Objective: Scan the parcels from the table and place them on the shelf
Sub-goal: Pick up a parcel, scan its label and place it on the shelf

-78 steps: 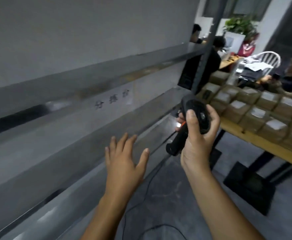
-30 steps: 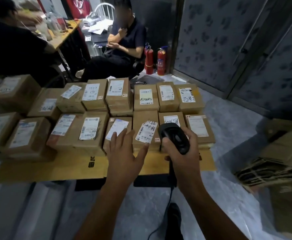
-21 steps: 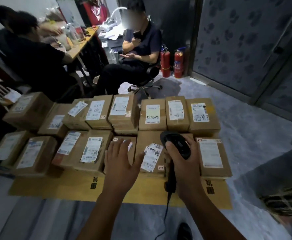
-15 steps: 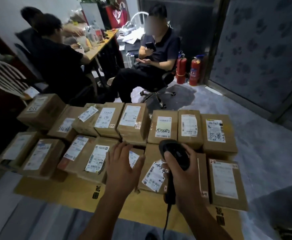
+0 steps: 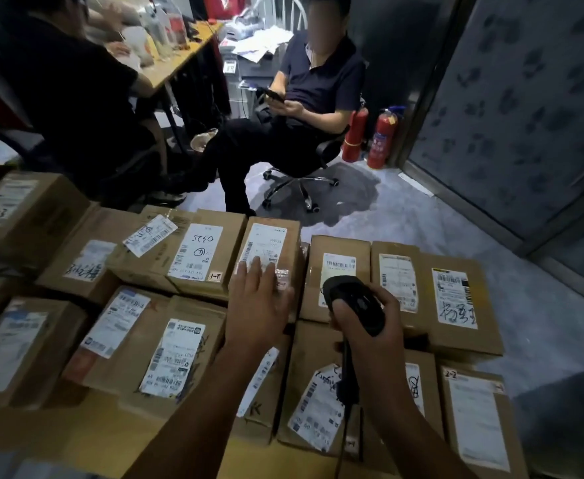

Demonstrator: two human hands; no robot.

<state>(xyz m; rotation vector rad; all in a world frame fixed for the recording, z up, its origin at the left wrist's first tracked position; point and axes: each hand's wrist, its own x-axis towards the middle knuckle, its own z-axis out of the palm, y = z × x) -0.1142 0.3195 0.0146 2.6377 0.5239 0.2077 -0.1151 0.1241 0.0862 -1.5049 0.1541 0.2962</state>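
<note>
Several brown cardboard parcels with white labels cover the table [image 5: 76, 440]. My left hand [image 5: 257, 304] stretches out with straight fingers over a back-row parcel [image 5: 269, 247], its fingertips at that parcel's label. My right hand [image 5: 370, 326] grips a black handheld scanner [image 5: 354, 300], whose head points toward the neighbouring back-row parcel [image 5: 339, 267]. The scanner's cable hangs down past the front parcels. A front-row parcel [image 5: 314, 406] lies under my right forearm.
A seated person [image 5: 304, 98] on a wheeled chair holds a phone just behind the table. Another person [image 5: 76, 98] sits at a desk on the left. Two red fire extinguishers [image 5: 383, 136] stand by the wall. Grey floor lies to the right.
I turned from the shelf to the parcel table and came closer. My left hand moved forward from the front row onto a back-row parcel. The scanner moved forward with my right hand.
</note>
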